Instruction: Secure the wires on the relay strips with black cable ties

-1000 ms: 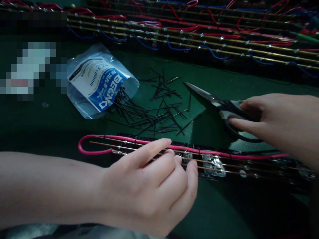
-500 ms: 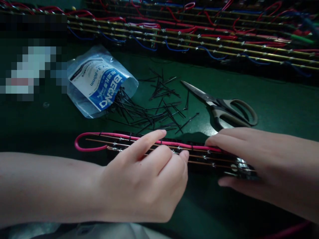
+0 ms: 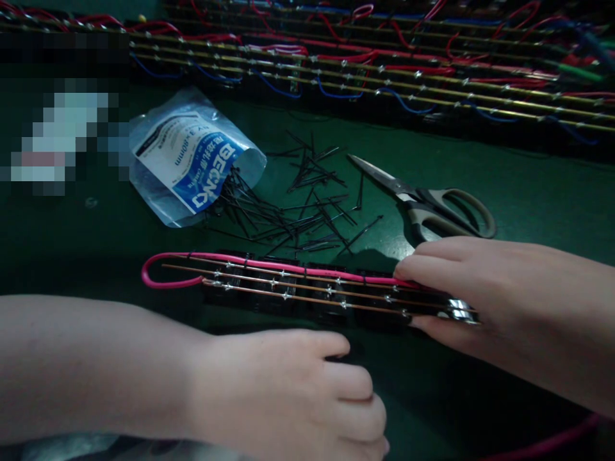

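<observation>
A row of black modules (image 3: 269,306) with thin copper rods soldered along its top lies in front of me. A pink wire (image 3: 278,266) runs along its far edge, tied with black cable ties, and loops back at the left end. My right hand (image 3: 485,294) is closed around the right end of the row, thumb on the near side and fingers on the far side. Nearer to me, apart from the row, my left hand (image 3: 293,390) is closed with its fingers curled down. Its palm is hidden, so anything inside does not show.
Beyond the row, loose black cable ties (image 3: 312,221) spill from a clear plastic bag (image 3: 192,160). Scissors (image 3: 423,205) lie to their right on the green table (image 3: 542,192). Long wired assemblies (image 3: 336,67) with brass-coloured rods line the back. A blurred patch covers the upper left.
My left hand has come off the row and moved down toward me, its index finger now curled. My right thumb has closed in against the row's near side. The row has shifted slightly.
</observation>
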A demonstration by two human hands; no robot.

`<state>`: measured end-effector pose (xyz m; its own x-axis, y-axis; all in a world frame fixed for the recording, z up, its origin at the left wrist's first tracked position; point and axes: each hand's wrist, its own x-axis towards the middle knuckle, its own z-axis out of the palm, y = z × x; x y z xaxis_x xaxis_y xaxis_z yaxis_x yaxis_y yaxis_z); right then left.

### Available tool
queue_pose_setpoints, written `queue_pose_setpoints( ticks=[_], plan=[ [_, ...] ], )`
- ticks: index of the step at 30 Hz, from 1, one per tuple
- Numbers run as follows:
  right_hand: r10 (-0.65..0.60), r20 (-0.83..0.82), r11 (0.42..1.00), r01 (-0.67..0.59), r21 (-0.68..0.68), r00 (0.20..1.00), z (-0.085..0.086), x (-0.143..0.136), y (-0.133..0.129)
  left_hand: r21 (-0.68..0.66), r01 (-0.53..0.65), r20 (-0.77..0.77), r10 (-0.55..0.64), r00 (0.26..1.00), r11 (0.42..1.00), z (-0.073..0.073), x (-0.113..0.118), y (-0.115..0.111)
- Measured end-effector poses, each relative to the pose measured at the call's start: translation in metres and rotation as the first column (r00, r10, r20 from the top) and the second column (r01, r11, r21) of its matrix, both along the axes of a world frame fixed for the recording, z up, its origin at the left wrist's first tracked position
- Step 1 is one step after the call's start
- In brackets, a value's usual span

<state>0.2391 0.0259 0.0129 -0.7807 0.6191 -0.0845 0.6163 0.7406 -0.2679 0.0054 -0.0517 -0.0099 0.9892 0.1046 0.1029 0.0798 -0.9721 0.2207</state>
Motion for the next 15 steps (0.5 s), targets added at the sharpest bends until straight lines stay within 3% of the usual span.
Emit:
queue_pose_setpoints(
  ticks=[9,15],
  plan=[
    [-0.002,0.263,0.99,0.039,-0.134,0.965,0.008,-0.02,0.006,0.011,0.014,-0.006,-0.014,1.0,1.0,-0.002,0.007,-0.005],
    [0.011,0.298,0.964,0.068,-0.255,0.955,0.013,-0.024,0.008,0.019,0.088,-0.015,-0.087,0.996,0.996,-0.007,0.009,-0.009]
  ],
)
